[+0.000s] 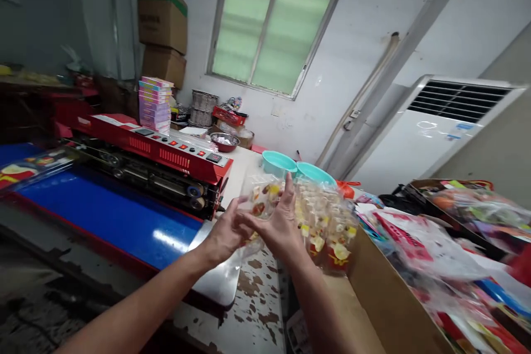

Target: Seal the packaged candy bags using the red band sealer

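Observation:
In front of me, my left hand (226, 232) and my right hand (284, 224) are close together, closed on a clear plastic packet (258, 209) with small food-like pictures or pieces in it. The left hand grips its left side; the right thumb lies across its front while one finger points up. Part of the packet is hidden behind my fingers. Just right of my right hand, rows of similar filled packets (339, 243) stand upright in an open cardboard box (375, 282). To the left is a red sealing machine (166, 146) with a blue conveyor belt (124, 227).
Another packet (39, 163) lies at the belt's far left. A metal plate (218, 285) juts from the belt's near end. Two turquoise basins (279, 161) stand behind the packets. Bagged goods (431, 238) are heaped at right. Stacked small boxes (154, 102) rise behind the machine.

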Demonstrator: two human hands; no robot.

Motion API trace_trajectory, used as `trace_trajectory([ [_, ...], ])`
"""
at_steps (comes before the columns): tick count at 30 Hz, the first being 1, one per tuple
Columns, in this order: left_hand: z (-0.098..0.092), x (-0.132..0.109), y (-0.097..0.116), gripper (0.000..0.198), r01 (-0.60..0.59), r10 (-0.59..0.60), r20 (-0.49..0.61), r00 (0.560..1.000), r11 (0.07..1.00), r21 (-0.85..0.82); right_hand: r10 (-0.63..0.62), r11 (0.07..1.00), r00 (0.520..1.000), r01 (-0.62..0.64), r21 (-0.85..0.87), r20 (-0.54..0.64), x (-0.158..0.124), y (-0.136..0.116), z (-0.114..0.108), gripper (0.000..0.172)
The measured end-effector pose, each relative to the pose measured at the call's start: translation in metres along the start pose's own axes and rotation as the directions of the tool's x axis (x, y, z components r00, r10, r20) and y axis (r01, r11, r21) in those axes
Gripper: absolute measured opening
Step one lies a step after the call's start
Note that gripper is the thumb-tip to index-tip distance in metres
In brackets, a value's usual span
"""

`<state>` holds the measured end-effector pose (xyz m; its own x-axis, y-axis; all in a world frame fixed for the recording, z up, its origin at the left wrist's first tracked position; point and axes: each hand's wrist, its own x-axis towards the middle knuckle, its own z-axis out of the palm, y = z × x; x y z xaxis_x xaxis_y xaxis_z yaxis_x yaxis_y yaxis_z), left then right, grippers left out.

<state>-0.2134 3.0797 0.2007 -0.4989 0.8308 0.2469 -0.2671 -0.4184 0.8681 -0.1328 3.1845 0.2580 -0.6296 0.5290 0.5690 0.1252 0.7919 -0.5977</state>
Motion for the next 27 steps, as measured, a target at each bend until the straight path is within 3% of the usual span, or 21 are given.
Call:
trace_trajectory([
  [2, -0.023, -0.012, 0.006, 0.064, 0.079, -0.078, -0.032, 0.996, 0.997, 0.015, 0.065, 0.990, 0.997, -0.069, 0.122, 0.039, 0.007, 0.001, 0.006, 0.122],
  [4, -0.045, -0.029, 0.011, 0.054, 0.154, -0.153, -0.041, 0.987, 0.988, 0.031, 0.109, 0.941, 0.968, -0.174, 0.291, 0.225, 0.019, 0.004, 0.007, 0.103],
  [7, -0.067, -0.053, 0.015, 0.053, 0.250, -0.250, -0.022, 0.968, 0.968, -0.016, 0.090, 0.813, 0.802, -0.402, 0.421, 0.591, 0.034, 0.008, 0.012, 0.050],
  [9, -0.074, -0.062, 0.016, 0.055, 0.306, -0.307, -0.032, 0.951, 0.951, -0.045, 0.126, 0.737, 0.729, -0.523, 0.429, 0.672, 0.038, 0.011, 0.021, 0.038],
  [13, -0.080, -0.056, 0.018, 0.051, 0.336, -0.343, -0.089, 0.935, 0.938, -0.089, 0.263, 0.625, 0.720, -0.634, 0.455, 0.643, 0.035, 0.017, 0.043, 0.040],
  [16, -0.083, -0.033, 0.022, 0.042, 0.301, -0.320, -0.201, 0.926, 0.946, -0.117, 0.307, 0.630, 0.711, -0.651, 0.424, 0.633, 0.028, 0.019, 0.055, 0.039],
  [21, -0.094, 0.000, 0.016, 0.027, 0.361, -0.365, -0.473, 0.802, 0.927, -0.102, 0.348, 0.661, 0.724, -0.640, 0.392, 0.595, 0.015, 0.027, 0.071, 0.039],
  [27, -0.107, 0.012, -0.006, 0.016, 0.336, -0.304, -0.603, 0.737, 0.940, -0.062, 0.348, 0.663, 0.768, -0.607, 0.437, 0.538, 0.003, 0.037, 0.091, 0.033],
])
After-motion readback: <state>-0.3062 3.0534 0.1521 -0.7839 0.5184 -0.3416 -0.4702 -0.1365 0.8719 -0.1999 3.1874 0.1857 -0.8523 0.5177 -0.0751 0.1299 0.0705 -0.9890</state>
